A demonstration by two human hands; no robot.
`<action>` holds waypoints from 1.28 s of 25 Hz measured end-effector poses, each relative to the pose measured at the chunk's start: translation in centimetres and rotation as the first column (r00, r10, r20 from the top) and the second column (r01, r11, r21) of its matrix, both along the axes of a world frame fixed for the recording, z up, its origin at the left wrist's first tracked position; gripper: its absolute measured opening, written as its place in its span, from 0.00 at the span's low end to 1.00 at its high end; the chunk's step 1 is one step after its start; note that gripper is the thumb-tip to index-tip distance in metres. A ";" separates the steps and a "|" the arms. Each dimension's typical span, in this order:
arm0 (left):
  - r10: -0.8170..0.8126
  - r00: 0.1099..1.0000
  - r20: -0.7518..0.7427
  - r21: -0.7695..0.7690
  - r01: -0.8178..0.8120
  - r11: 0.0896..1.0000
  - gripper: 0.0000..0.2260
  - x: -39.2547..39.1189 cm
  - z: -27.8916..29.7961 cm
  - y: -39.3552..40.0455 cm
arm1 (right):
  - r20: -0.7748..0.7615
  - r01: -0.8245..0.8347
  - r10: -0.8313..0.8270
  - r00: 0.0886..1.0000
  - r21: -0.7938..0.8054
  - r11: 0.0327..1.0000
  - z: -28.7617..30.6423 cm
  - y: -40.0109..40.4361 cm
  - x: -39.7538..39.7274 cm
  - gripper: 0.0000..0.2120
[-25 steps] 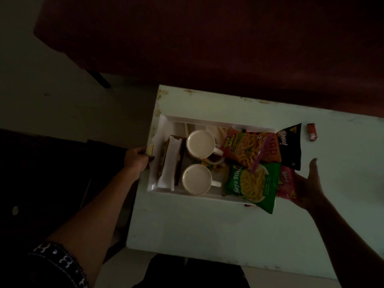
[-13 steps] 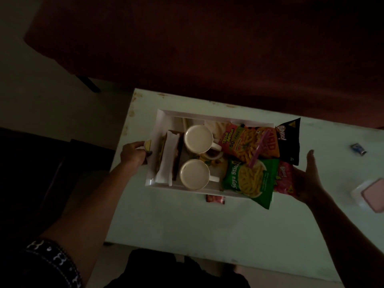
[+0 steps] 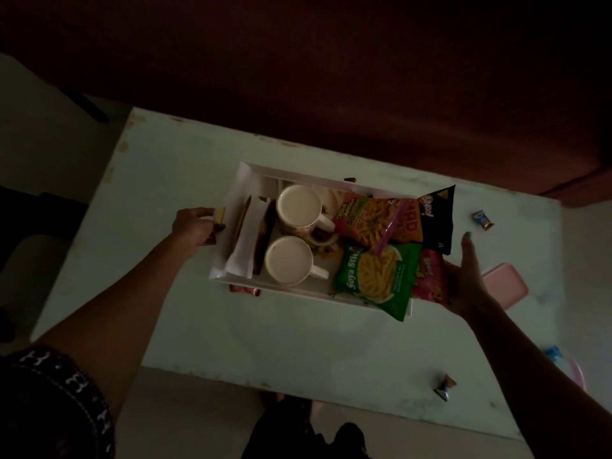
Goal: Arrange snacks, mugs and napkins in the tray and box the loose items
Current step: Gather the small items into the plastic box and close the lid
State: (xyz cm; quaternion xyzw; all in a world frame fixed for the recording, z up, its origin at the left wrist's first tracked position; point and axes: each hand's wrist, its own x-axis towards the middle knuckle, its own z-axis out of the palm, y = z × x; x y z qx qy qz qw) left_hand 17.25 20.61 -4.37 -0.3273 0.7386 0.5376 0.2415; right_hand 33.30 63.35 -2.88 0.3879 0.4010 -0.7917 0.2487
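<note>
A white tray (image 3: pixel 246 175) sits on the pale table (image 3: pixel 281 346). It holds two white mugs (image 3: pixel 299 207) (image 3: pixel 288 260), folded napkins (image 3: pixel 246 246) at its left end, and several snack packets: an orange one (image 3: pixel 374 220), a green Soya Sticks one (image 3: pixel 374 279), a black one (image 3: pixel 437 220) and a pink one (image 3: pixel 430 279). My left hand (image 3: pixel 195 225) grips the tray's left handle. My right hand (image 3: pixel 467 276) holds the tray's right end, under the packets, thumb up.
Loose small wrapped sweets lie on the table: a blue one (image 3: pixel 483 220) at the far right, one (image 3: pixel 443 387) near the front edge, a red one (image 3: pixel 245 289) under the tray's front. A pink lid (image 3: pixel 505 284) lies right of my right hand. A dark red sofa (image 3: pixel 331 77) stands behind.
The tray, held at both ends, has moved rightward along the table, away from its left edge. More of the table's right side and its loose sweets has come into view.
</note>
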 end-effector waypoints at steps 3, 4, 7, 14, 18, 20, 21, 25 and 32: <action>-0.012 1.000 0.000 -0.037 0.012 0.999 0.19 -0.2 -1.1 1.3 | -0.010 0.019 -0.019 1.000 -0.029 0.999 -1.3 1.0 0.7 0.44; -0.010 1.000 -0.002 -0.044 0.009 0.999 0.19 -0.3 -1.4 1.6 | -0.005 0.029 -0.029 1.000 -0.031 0.999 -1.7 1.1 0.8 0.44; -0.019 1.000 0.004 -0.063 0.019 0.998 0.19 -0.1 -2.1 1.8 | 0.019 0.033 -0.032 0.999 -0.020 0.999 -2.7 1.4 0.8 0.47; -0.033 0.999 0.037 -0.079 0.036 0.996 0.19 -0.4 -3.2 1.8 | 0.044 0.057 -0.055 0.998 -0.047 0.997 -3.4 1.1 0.4 0.45; -0.027 0.998 0.061 -0.078 0.032 0.996 0.19 -0.6 -3.5 1.5 | 0.087 0.073 -0.071 0.994 -0.020 0.997 -3.3 1.1 0.4 0.45; -0.028 0.998 0.064 -0.078 0.033 0.996 0.19 -0.6 -3.5 1.5 | 0.083 0.062 -0.060 0.995 -0.024 0.998 -2.9 0.8 0.3 0.45; -0.032 0.998 0.060 -0.070 0.036 0.997 0.19 -0.5 -3.4 1.5 | 0.090 0.059 -0.058 0.994 -0.014 0.998 -2.6 0.7 0.2 0.45; 0.008 0.999 0.039 -0.141 -0.003 0.990 0.16 1.2 -3.2 0.3 | 0.227 0.153 -0.216 0.949 0.268 0.951 -1.5 0.7 0.0 0.45; -0.222 0.970 -0.094 -0.534 0.139 0.834 0.11 13.3 -1.8 2.1 | 0.059 0.355 -0.513 0.856 0.653 0.668 0.3 -1.3 4.5 0.31</action>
